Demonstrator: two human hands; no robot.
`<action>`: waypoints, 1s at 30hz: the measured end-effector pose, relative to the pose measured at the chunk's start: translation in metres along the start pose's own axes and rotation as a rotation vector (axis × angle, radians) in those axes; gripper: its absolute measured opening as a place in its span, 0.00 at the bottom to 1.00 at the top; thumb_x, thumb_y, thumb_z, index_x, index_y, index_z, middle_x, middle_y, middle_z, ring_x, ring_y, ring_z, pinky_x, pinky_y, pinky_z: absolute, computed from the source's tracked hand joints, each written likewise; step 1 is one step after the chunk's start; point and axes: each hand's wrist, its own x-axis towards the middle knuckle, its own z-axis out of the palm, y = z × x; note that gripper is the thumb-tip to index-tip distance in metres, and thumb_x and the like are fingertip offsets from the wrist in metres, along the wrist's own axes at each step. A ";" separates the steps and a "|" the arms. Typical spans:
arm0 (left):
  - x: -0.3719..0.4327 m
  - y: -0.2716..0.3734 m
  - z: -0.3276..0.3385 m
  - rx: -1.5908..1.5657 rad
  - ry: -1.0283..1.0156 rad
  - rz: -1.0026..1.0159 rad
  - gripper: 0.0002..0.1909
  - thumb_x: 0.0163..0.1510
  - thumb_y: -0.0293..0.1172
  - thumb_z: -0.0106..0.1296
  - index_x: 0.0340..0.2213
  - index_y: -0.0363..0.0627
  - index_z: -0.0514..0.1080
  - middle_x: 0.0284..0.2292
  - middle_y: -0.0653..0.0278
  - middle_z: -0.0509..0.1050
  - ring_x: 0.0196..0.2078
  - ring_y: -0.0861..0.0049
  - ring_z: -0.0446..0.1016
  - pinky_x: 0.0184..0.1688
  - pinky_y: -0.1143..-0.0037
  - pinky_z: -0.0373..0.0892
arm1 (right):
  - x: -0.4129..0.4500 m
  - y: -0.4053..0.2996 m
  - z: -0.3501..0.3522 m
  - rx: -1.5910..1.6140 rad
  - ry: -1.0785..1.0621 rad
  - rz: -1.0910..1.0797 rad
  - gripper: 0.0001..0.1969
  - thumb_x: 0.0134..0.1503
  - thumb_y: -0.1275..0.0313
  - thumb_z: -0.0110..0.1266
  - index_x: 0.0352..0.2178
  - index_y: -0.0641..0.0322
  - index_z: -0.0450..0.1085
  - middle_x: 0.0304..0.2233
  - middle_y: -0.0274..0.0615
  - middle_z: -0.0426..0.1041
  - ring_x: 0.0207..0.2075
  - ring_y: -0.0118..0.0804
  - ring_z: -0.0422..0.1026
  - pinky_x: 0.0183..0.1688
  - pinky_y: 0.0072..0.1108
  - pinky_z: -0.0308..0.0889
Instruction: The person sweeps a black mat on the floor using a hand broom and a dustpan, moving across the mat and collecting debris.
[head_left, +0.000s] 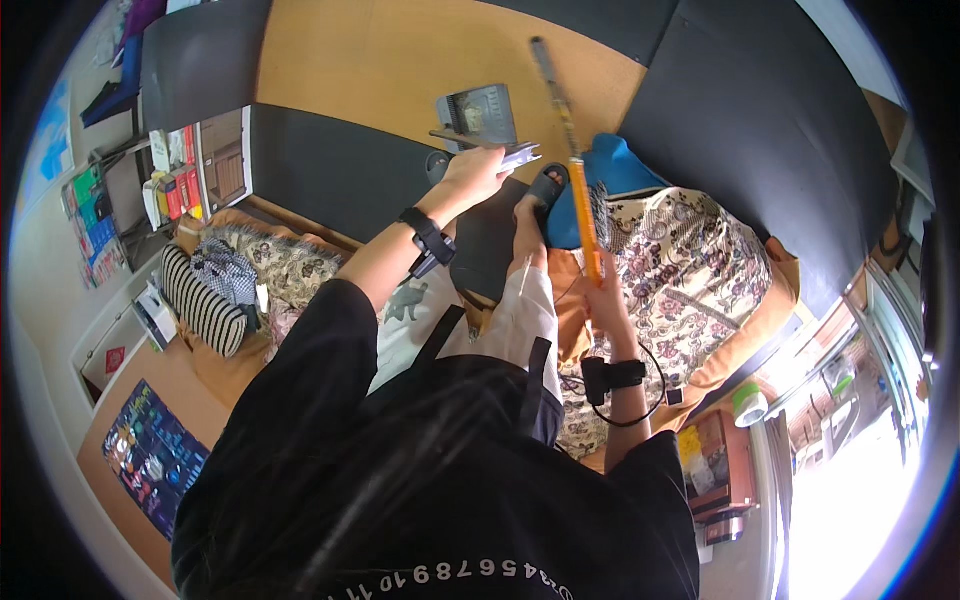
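Note:
My left hand (476, 176) is closed around a grey bar-like handle (519, 157) with a pale, channelled end. It is held over a grey dustpan (501, 112) with comb teeth along one side. Some pale debris lies in the pan. Whether the handle joins the pan is hidden. My right hand (604, 296) grips the lower end of a long orange pole (581, 199). The pole extends away from me past my sandalled foot, and its far grey end is blurred over the yellow-brown floor panel (360, 52).
A sofa with a floral cover (675, 262) stands close on my right, with blue cloth (619, 169) at its far end. To the left is another covered seat with a striped cushion (201, 300). A shelf unit with a glass door (225, 161) stands beyond it.

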 end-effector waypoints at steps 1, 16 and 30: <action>-0.007 -0.006 -0.006 0.009 0.012 -0.012 0.14 0.51 0.40 0.50 0.29 0.40 0.68 0.24 0.50 0.73 0.29 0.54 0.73 0.31 0.61 0.69 | 0.003 -0.002 -0.007 -0.074 0.037 -0.032 0.26 0.53 0.75 0.48 0.53 0.52 0.53 0.16 0.31 0.61 0.11 0.22 0.59 0.12 0.16 0.55; -0.147 -0.137 -0.084 0.140 0.198 -0.226 0.15 0.51 0.42 0.50 0.33 0.43 0.69 0.19 0.50 0.72 0.24 0.54 0.73 0.27 0.62 0.70 | 0.108 -0.044 -0.057 -0.144 0.285 -0.059 0.21 0.57 0.69 0.45 0.51 0.56 0.54 0.15 0.36 0.61 0.10 0.26 0.61 0.11 0.20 0.58; -0.201 -0.354 -0.160 0.182 0.198 -0.179 0.13 0.50 0.38 0.52 0.35 0.44 0.69 0.19 0.51 0.73 0.24 0.56 0.73 0.26 0.63 0.70 | 0.152 -0.076 0.177 -0.397 0.440 0.026 0.23 0.53 0.62 0.52 0.45 0.56 0.52 0.15 0.44 0.67 0.11 0.34 0.68 0.11 0.24 0.65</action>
